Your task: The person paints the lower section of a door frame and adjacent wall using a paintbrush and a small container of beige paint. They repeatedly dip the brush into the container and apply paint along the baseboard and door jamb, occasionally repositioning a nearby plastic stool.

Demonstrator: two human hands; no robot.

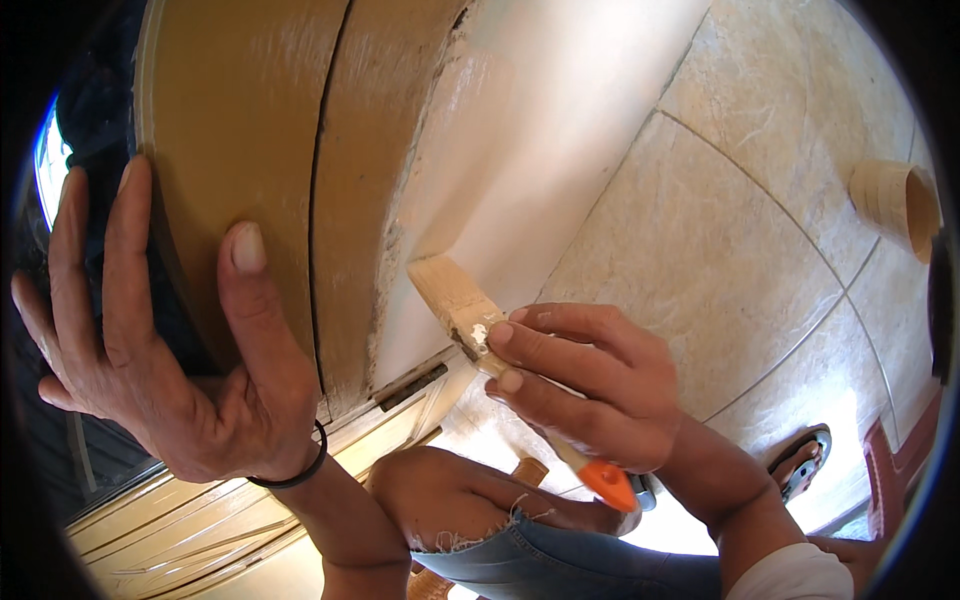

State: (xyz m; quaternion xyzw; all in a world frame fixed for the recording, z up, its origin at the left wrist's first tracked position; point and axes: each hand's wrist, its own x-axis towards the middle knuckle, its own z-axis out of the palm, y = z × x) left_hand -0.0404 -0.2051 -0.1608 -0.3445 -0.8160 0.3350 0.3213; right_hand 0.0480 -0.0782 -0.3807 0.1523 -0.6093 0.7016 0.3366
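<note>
My left hand (170, 340) has its fingers spread on the edge of a brown painted panel (240, 90), which has a dark vertical groove and borders a dark glossy pane (90, 230). My right hand (590, 380) grips a flat paintbrush (445, 295) with an orange-tipped handle. Its pale bristles touch a whitish strip (540, 120) just right of the panel's rough, chipped edge. Some white flecks show on the brush near my fingertips.
Beige floor tiles (760, 230) fill the right side, with a pale brown cylindrical roll or container (885, 205) near the rim. A reddish plastic object (905, 440) is at lower right. My bent knee and sandalled foot are below, beside cream moulded woodwork (140, 540).
</note>
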